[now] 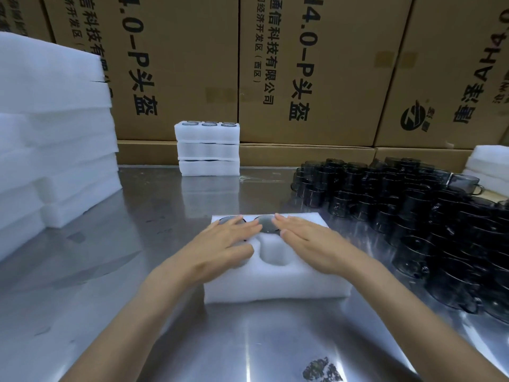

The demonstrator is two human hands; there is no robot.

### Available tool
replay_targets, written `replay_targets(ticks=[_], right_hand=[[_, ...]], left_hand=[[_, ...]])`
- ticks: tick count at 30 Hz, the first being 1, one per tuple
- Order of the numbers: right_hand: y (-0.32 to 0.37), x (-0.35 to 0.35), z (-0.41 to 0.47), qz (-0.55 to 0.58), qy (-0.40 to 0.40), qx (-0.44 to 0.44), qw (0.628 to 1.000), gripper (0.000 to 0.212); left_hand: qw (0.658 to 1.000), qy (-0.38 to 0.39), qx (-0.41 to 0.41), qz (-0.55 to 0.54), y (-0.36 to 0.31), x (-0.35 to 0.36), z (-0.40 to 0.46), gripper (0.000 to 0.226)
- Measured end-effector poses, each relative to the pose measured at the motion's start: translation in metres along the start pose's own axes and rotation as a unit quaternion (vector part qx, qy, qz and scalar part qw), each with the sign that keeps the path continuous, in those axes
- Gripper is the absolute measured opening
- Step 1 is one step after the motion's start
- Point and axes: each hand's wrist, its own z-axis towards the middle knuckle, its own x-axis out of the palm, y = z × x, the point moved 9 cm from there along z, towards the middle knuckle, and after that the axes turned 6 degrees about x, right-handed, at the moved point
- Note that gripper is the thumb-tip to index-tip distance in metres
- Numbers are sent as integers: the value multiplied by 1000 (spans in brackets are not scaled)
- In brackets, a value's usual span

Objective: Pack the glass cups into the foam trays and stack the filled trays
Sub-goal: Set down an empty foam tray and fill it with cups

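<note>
A white foam tray [275, 285] lies on the steel table in front of me. Dark glass cups [265, 223] sit in its far pockets; the near middle pocket [275, 256] is bare foam. My left hand [225, 244] lies flat with straight fingers over the tray's left side. On the right side my right hand [308, 244] rests flat the same way. What is under the palms is hidden. A stack of three filled trays [208, 150] stands at the back against the boxes. Several loose dark glass cups [413, 216] crowd the table at the right.
Tall piles of white foam sheets [55, 133] stand at the left, and a smaller foam pile [490, 164] at the far right. Big cardboard boxes [303, 64] wall off the back. The steel table [248, 340] stretches toward me.
</note>
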Motion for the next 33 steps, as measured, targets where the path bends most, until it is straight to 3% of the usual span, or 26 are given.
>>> replay_targets(ticks=[7,13,16,19,25,29,33], right_hand=[[0,-1,-3,-8,-8,15,1000,46],[-3,-10,0,57,-24,32,998,40],[-18,-42,8,137,-162,43,976,31],[-57,-71,16,136,-301,102,938,30],[-130,-49,58,20,-149,256,955,55],[-142,-49,59,-29,-153,306,939,48],[-130,-50,50,-81,-209,278,934,30]], left_hand=[[1000,9,-22,13,4,5,0,69],[999,-31,-30,-18,9,1,1,45],[997,-41,-48,-50,14,0,0,42],[995,-44,-61,-64,17,1,0,42],[995,-55,-55,-67,16,0,0,56],[994,-63,-48,-69,16,-1,0,55],[995,-62,-42,-63,15,0,1,55]])
